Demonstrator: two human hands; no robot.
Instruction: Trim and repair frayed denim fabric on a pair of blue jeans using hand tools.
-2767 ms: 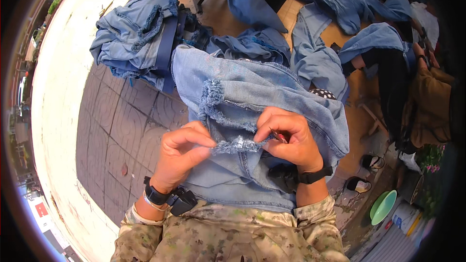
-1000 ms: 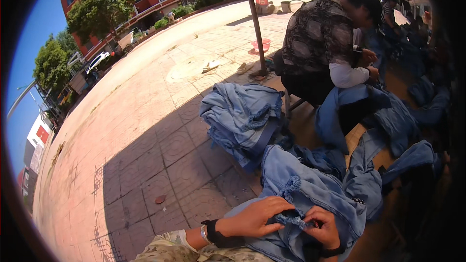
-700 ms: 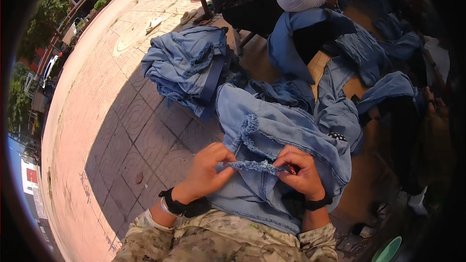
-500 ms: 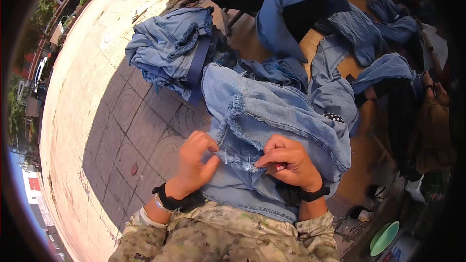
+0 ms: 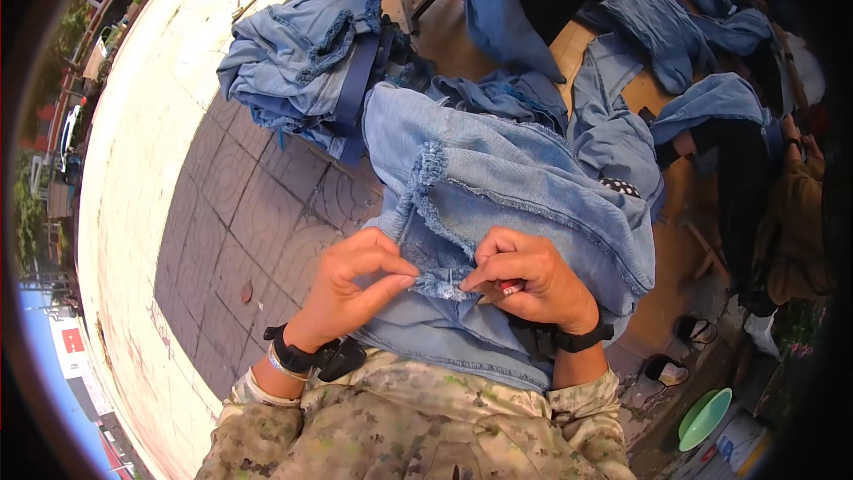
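A light-blue denim garment [image 5: 524, 169] lies across my lap, with frayed seams and a ragged opening. My left hand [image 5: 351, 289] pinches the frayed strip [image 5: 440, 284] along that opening's lower edge at its left end. My right hand [image 5: 542, 284] is closed at the strip's right part, its forefinger pressing near white threads. A small red tool [image 5: 509, 286] is held inside that hand; its working end is hidden among the fingers and fabric. Both wrists carry dark bands.
A denim pile [image 5: 298, 44] sits at back left on grey paving [image 5: 222, 231]. More denim [image 5: 613, 124] covers a tan surface beyond. Other people's limbs [image 5: 729, 187] show at right. Sandals [image 5: 693, 329] and a green basin [image 5: 705, 418] lie lower right; a dark seat stands at the top.
My view has tilted back down from the street and seated co-worker. My fingertips stay on the frayed strip, the left pinch now nearer the right one than half a second ago.
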